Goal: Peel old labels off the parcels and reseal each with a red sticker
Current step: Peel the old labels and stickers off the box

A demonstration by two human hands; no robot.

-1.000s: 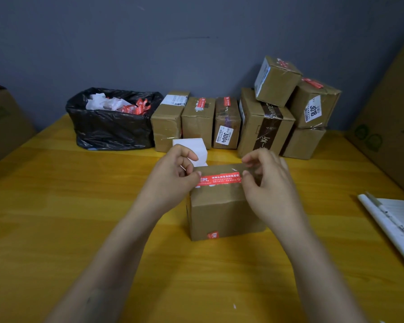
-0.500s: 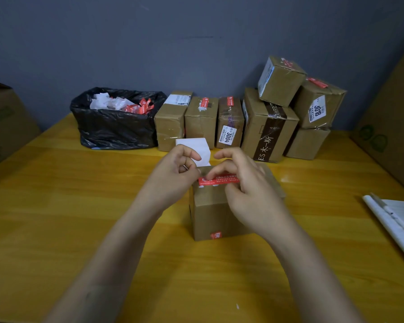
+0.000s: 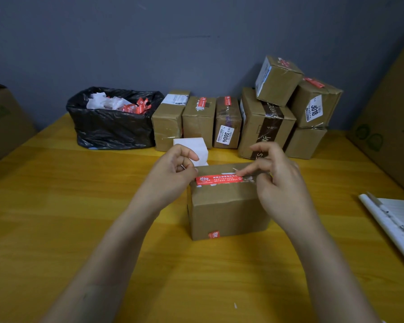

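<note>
Head view: the parcel in hand (image 3: 229,206), a small brown carton, stands mid-table (image 3: 56,217), well clear of the parcel row (image 3: 198,120) and black bin bag (image 3: 112,127) along the far edge.

- Red sticker (image 3: 219,179) lies lengthwise along the near edge of the carton's top.
- Left hand (image 3: 173,173) has curled fingers at the sticker's left end. Can't tell whether it pinches or just pins it.
- Right hand (image 3: 280,183) has its index finger out straight, pressing the sticker's right end. The other fingers are loose and grip nothing.

Handling, my read:
- The carton looks light with stiff faces, so it's likely to skid on the smooth table. Brace a side wall while pressing.
- The sticker is thin, floppy and tacky, and it creases easily. Hold it by the ends only and rub it down from the middle outward.
</note>
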